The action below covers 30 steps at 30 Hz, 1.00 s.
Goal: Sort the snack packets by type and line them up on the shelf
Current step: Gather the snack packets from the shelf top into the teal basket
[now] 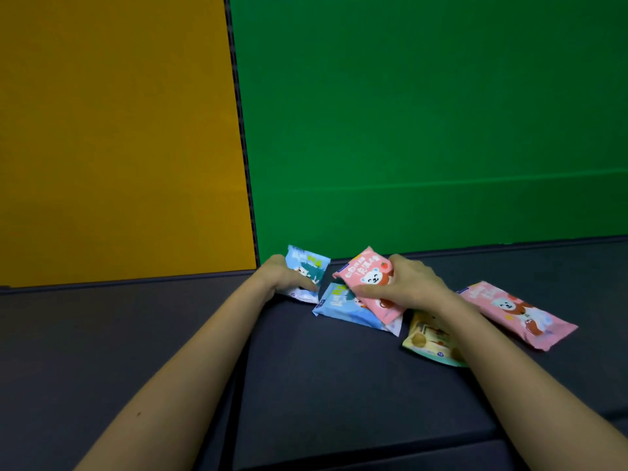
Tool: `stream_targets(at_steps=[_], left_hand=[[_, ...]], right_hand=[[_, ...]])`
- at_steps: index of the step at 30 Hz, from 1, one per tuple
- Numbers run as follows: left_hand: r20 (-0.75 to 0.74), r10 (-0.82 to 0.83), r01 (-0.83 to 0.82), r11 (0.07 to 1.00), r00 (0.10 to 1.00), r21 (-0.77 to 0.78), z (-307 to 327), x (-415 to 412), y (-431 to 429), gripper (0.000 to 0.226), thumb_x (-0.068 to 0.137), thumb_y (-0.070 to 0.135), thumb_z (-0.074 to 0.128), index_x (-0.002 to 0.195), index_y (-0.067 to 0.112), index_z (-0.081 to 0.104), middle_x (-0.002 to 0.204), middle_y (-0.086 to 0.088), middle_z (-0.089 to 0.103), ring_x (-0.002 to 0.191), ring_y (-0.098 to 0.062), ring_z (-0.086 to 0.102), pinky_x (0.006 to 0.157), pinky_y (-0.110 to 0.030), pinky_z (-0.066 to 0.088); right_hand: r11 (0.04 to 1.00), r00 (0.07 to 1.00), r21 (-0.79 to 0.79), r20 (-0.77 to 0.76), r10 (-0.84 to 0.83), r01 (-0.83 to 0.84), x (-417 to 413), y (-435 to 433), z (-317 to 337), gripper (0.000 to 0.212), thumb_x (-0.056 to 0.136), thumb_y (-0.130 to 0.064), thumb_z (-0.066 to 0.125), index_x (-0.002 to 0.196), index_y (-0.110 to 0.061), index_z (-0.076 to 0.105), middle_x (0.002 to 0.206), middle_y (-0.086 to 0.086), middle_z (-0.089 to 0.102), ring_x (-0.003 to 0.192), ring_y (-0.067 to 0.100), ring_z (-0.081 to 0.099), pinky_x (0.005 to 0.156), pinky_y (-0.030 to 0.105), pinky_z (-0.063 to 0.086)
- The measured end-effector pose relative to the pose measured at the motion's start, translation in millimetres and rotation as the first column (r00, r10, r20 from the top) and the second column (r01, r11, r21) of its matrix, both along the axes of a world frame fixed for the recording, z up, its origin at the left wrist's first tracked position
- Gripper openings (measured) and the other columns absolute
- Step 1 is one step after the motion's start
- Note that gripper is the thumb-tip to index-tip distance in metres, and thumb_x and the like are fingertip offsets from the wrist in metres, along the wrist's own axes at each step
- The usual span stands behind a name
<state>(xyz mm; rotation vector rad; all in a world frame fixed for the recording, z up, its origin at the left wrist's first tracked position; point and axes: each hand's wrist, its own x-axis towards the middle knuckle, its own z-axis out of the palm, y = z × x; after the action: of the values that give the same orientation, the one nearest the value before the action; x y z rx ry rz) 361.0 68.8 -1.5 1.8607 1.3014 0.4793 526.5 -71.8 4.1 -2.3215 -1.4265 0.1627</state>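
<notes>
Several snack packets lie on a dark shelf. My left hand grips a blue packet and holds it tilted up near the back wall. My right hand is closed on a pink bear packet, lifted over another blue packet that lies flat. A second pink packet lies flat to the right. A yellow packet sits partly hidden under my right forearm.
The back wall is a yellow panel on the left and a green panel on the right, split by a dark slotted upright. A seam divides the dark shelf surface under my left forearm.
</notes>
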Motion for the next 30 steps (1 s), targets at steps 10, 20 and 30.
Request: stream_targets(at_steps=[10, 20, 30], left_hand=[[0.505, 0.001, -0.039, 0.997, 0.863, 0.064, 29.8, -99.9, -31.4, 0.026, 0.081, 0.003, 0.068, 0.106, 0.007, 0.062, 0.103, -0.013, 0.07, 0.065, -0.008, 0.069, 0.06, -0.019, 0.056], [0.608, 0.387, -0.511, 0.859, 0.694, 0.037, 20.7, -347.1, -145.6, 0.042, 0.079, 0.006, 0.069, 0.118, 0.007, 0.055, 0.102, -0.007, 0.072, 0.082, -0.018, 0.071, 0.074, -0.031, 0.056], [0.617, 0.736, -0.898, 0.428, 0.279, -0.104, -58.0, -619.5, -346.2, 0.027, 0.077, -0.005, 0.061, 0.102, 0.005, 0.059, 0.074, -0.002, 0.07, 0.059, -0.012, 0.063, 0.052, -0.017, 0.05]], right_hand=[[0.921, 0.873, 0.387, -0.433, 0.225, -0.046, -38.0, 5.2, 13.7, 0.032, 0.086, -0.035, 0.063, 0.102, -0.013, 0.045, 0.108, 0.008, 0.061, 0.097, 0.027, 0.062, 0.088, 0.046, 0.05], [0.72, 0.421, 0.511, -0.587, 0.692, -0.47, -281.0, 4.2, 31.9, 0.007, 0.092, -0.023, 0.056, 0.088, -0.018, 0.053, 0.089, 0.0, 0.068, 0.071, 0.01, 0.064, 0.068, 0.026, 0.051], [0.507, 0.102, 0.397, -0.702, 0.704, -0.765, -600.3, -74.2, -54.1, 0.015, 0.09, -0.023, 0.06, 0.083, -0.024, 0.047, 0.087, -0.004, 0.065, 0.071, 0.005, 0.064, 0.056, 0.016, 0.051]])
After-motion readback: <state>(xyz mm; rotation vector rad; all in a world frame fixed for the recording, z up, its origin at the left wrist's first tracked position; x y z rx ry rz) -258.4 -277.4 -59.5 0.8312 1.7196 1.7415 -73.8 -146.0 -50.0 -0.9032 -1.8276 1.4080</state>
